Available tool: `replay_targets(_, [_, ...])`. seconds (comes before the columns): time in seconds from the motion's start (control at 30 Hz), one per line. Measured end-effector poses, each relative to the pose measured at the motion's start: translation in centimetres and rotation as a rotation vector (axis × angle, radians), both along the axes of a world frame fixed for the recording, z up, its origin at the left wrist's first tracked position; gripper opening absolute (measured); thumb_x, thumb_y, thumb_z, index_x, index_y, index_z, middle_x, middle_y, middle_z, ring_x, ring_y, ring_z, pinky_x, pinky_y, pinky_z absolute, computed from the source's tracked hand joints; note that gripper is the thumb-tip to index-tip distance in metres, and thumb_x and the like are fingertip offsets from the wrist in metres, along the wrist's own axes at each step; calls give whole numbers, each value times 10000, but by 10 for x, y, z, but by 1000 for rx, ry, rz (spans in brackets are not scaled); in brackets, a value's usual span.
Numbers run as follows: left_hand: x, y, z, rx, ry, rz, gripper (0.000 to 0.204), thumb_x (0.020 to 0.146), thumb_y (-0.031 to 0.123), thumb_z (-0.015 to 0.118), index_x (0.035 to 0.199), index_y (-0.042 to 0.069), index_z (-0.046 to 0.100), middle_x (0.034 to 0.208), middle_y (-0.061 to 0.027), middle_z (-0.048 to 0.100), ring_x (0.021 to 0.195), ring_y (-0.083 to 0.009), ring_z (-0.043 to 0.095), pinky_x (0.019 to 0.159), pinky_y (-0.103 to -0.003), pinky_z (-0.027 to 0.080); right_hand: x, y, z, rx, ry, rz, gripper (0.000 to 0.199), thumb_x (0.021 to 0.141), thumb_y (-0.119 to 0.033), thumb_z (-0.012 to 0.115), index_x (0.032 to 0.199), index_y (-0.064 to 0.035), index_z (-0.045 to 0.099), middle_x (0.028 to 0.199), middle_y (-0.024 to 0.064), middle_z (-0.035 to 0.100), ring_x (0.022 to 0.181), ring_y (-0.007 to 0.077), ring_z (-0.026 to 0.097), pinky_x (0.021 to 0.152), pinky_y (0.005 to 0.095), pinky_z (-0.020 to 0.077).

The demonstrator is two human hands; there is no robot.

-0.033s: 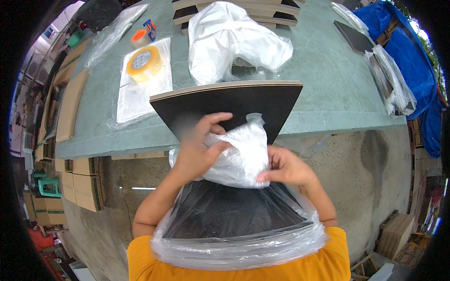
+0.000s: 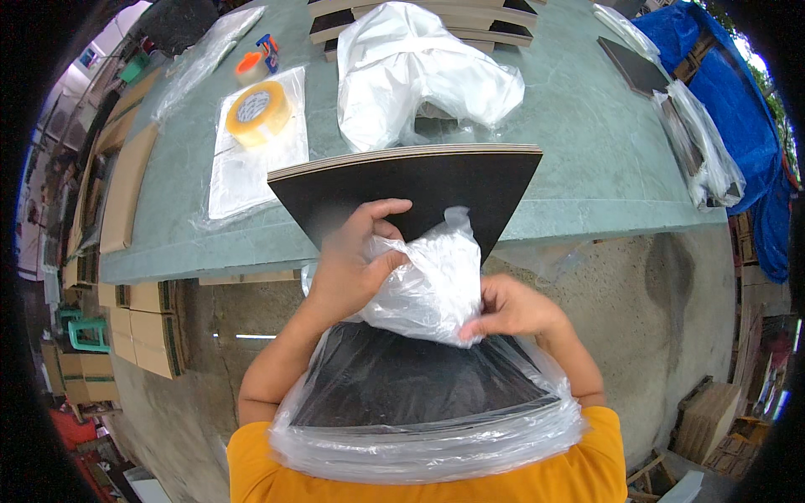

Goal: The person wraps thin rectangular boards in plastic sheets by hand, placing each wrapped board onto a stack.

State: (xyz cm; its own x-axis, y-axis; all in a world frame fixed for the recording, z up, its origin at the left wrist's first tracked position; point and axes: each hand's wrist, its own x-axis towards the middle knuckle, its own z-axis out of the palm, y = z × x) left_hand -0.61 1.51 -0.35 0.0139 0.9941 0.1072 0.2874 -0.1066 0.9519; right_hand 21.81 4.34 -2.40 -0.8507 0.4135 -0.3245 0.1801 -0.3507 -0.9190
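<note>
A clear plastic bag (image 2: 432, 289) is bunched up in front of me between both hands. My left hand (image 2: 356, 256) is closed on its upper left folds, with the index finger stretched out over them. Its lower right corner is pinched between thumb and fingers of my right hand (image 2: 518, 306). Below my hands, close against my body, lies a stack of black boards (image 2: 419, 381) inside clear plastic. Just beyond my hands, more black boards (image 2: 402, 184) with pale layered edges stand tilted at the table's edge.
On the green table (image 2: 570, 134) lie a roll of clear tape (image 2: 258, 113) on flat white bags (image 2: 251, 176), a white plastic bundle (image 2: 419, 75), and stacked boards (image 2: 495, 33). Wrapped boards (image 2: 696, 151) sit at the right beside a blue tarp (image 2: 738, 109). Cardboard boxes (image 2: 147, 335) stand left.
My right hand has shifted slightly downward, pulling the bag's corner down with it. The bag's upper tip has folded a little differently. My left hand has barely moved.
</note>
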Motion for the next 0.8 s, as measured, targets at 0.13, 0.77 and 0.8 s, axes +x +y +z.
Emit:
replay_targets(0.13, [-3,0,-1,7,33,-23,373,647,-66,558,1008,28,550,806,-37,538,757,-91,511,704,-212,399,6,-3,-10,-45,11,-209,193,705,-90,676,844,18,598,750,40,613,692,82,555,628,223,443])
replay_targets(0.77, [20,1,-8,-92,37,-295,602,619,67,716,1171,75,478,812,-87,562,769,-157,552,698,-255,435,-21,8,-26,44,9,-374,216,755,-226,648,715,-29,570,659,5,553,568,49,474,476,191,353])
replay_targets(0.8, [27,0,-13,12,-9,-291,543,631,57,704,1140,81,516,824,-72,566,774,-153,549,694,-256,430,-27,6,-23,-16,84,-429,258,764,-279,637,716,-35,571,661,-10,549,565,41,456,473,198,347])
